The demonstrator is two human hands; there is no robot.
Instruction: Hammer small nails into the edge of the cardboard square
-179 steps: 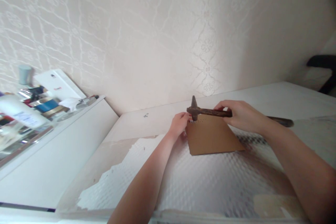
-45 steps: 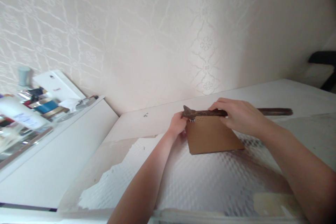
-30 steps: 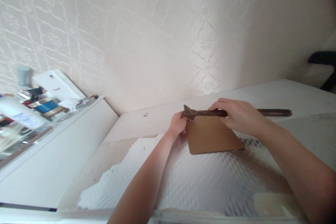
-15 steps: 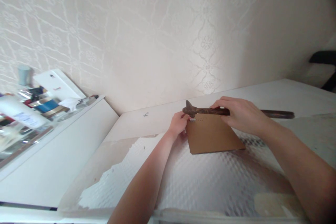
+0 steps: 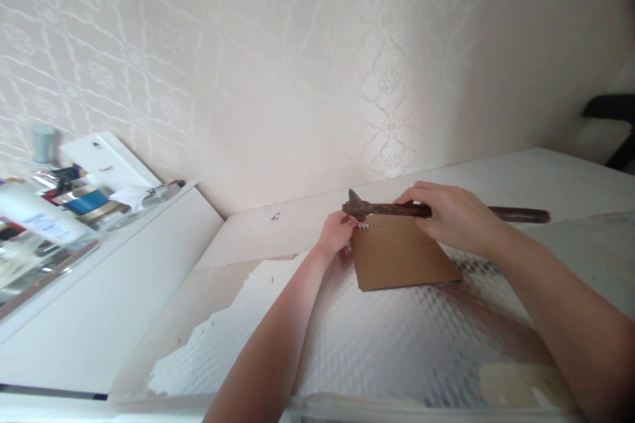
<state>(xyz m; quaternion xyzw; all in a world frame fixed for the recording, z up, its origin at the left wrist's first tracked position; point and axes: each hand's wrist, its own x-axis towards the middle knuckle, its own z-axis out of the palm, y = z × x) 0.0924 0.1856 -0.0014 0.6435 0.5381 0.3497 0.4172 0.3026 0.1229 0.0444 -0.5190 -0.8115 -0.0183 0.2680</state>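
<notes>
My right hand (image 5: 449, 215) is wrapped around the dark wooden handle of a hammer (image 5: 391, 210), which lies nearly level across the top of a brown cardboard piece (image 5: 404, 258). The hammer's head is over the cardboard's upper left corner. Directly below the head, my left hand (image 5: 340, 230) has its fingers pinched together at that corner; what they hold is hidden. A short row of small silvery nails (image 5: 364, 227) stands along the cardboard's top edge near my left fingertips. To their right runs a patch of small dark holes (image 5: 378, 225).
Several small metal pieces (image 5: 274, 216) lie on the white tabletop (image 5: 233, 234) to the left. A textured silvery sheet (image 5: 377, 337) with torn edges is under the cardboard. At left, a white cabinet (image 5: 124, 297) carries bottles, a white box (image 5: 109, 162) and clutter. A patterned wall rises behind.
The view has shifted very slightly. Both hands, the hammer and the cardboard keep practically the same places relative to each other.
</notes>
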